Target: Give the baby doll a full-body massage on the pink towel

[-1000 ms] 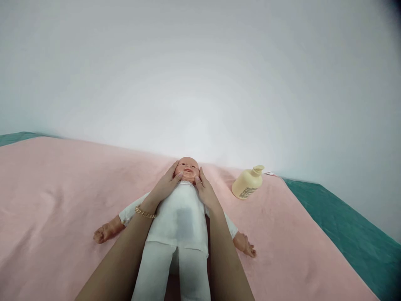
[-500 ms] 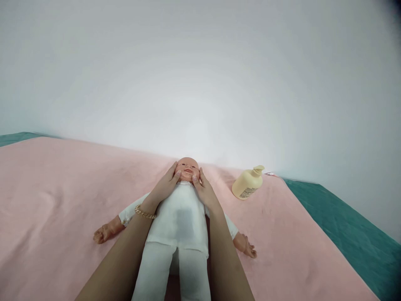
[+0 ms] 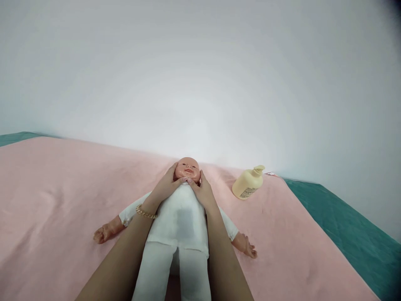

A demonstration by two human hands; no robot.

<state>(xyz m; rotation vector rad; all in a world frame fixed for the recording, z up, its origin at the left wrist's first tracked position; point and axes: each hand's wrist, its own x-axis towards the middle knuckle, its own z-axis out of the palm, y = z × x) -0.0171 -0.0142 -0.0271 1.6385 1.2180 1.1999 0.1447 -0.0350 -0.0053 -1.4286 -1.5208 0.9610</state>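
A baby doll [image 3: 180,217] with a white cloth body lies face up, its head away from me and its arms spread. My left hand [image 3: 166,184] cups one side of the doll's head [image 3: 188,166], fingers along the cheek. On the other side my right hand [image 3: 202,190] holds the head in the same way. Both thumbs meet at the doll's chin, just above the collar. A beaded bracelet [image 3: 145,212] circles my left wrist.
A pale yellow pump bottle [image 3: 247,184] stands to the right of the doll's head. Pink cloth [image 3: 282,234] lies under everything, over a green surface [image 3: 354,225] seen at the right and far left. A white wall [image 3: 200,75] rises behind.
Both thumbs have moved from the doll's cheeks inward and down to its chin, where they now meet. The fingers still rest at the sides of the head. The bottle has not moved.
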